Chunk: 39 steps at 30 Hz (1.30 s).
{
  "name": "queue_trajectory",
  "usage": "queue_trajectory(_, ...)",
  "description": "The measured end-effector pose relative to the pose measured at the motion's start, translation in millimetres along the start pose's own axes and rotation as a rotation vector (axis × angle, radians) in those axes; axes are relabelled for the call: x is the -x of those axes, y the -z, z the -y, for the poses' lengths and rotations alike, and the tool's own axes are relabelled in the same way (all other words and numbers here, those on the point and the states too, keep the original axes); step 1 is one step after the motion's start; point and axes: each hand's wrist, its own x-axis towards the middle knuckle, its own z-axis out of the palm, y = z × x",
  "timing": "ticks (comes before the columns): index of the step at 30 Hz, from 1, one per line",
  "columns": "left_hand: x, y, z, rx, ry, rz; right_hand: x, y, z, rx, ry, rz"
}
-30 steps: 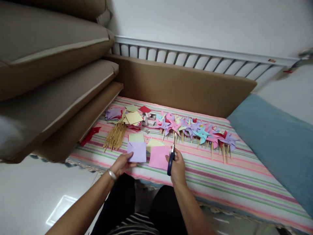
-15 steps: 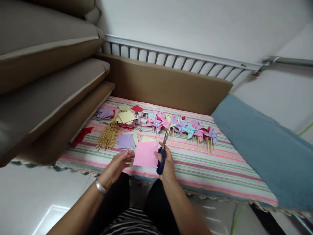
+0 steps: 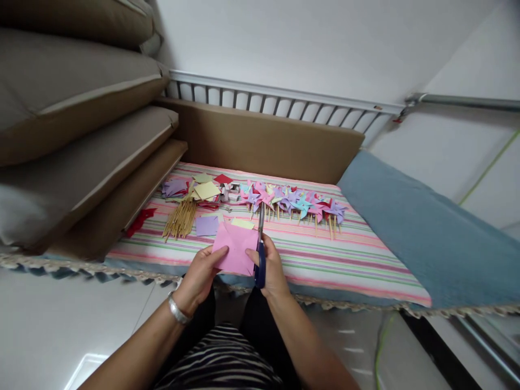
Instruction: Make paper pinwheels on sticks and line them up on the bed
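Observation:
Between my hands is a pink paper square (image 3: 235,248) with slits running in from its corners. My left hand (image 3: 204,271) pinches its left side, thumb on top. My right hand (image 3: 271,270) grips the right edge with the thumb and also keeps hold of dark-blue-handled scissors (image 3: 260,260), blades pointing away from me. Just beyond the pink sheet lie a purple paper square (image 3: 207,226) and a pale yellow paper (image 3: 242,222), partly covered by it. A row of finished paper pinwheels (image 3: 292,200) on sticks lies farther back.
A bundle of thin wooden sticks (image 3: 181,218) and a stack of coloured paper squares (image 3: 207,190) lie at the left. A red paper piece (image 3: 140,221) is by the stacked cushions (image 3: 81,130). Behind the striped cloth (image 3: 345,271) stands a brown panel (image 3: 260,143).
My left hand, open beside the sheet before, has closed on its left side. The sheet has turned slightly, and the view has shifted. The scissors stay in my right hand.

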Motion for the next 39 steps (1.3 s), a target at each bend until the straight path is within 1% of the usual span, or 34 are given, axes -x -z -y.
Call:
queue_trajectory(3, 6, -1, -4, -0.013, 0.033, 0.034, 5, 2, 4, -0.013, 0.003, 0.028)
queue_trajectory(7, 10, 0, -10, -0.073, 0.029, 0.081, 9, 6, 6, -0.033, 0.026, 0.061)
queue_trajectory(13, 11, 1, -10, -0.100, 0.014, 0.119, 11, 9, 4, -0.006, 0.016, 0.059)
queue_trajectory(20, 8, 8, -7, -0.086, 0.022, 0.090, 8, 7, 1, 0.033, 0.018, 0.059)
queue_trajectory(24, 5, 8, -7, -0.061, 0.022, 0.069, 7, 2, 0, 0.085, 0.029, 0.025)
queue_trajectory(27, -3, 15, 1, -0.059, 0.024, 0.023, 4, 5, -3, 0.105, 0.013, 0.056)
queue_trajectory(29, -15, 28, 11, -0.062, 0.048, -0.023, 1, 16, -9, 0.083, -0.040, 0.097)
queue_trajectory(30, -23, 36, 17, -0.063, 0.071, -0.049, 0, 25, -14, 0.061, -0.077, 0.114)
queue_trajectory(31, -32, 45, 24, -0.068, 0.108, -0.106, -1, 37, -21, 0.029, -0.118, 0.129)
queue_trajectory(32, -42, 55, 30, -0.076, 0.164, -0.175, 0, 51, -30, 0.013, -0.163, 0.152)
queue_trajectory(35, -77, 76, 44, -0.104, 0.201, -0.260, 10, 101, -62, 0.007, -0.253, 0.108)
queue_trajectory(37, -103, 82, 49, -0.140, 0.209, -0.296, 23, 132, -86, 0.009, -0.295, 0.097)
queue_trajectory(39, -129, 81, 51, -0.192, 0.225, -0.315, 37, 156, -106, -0.007, -0.324, 0.119)
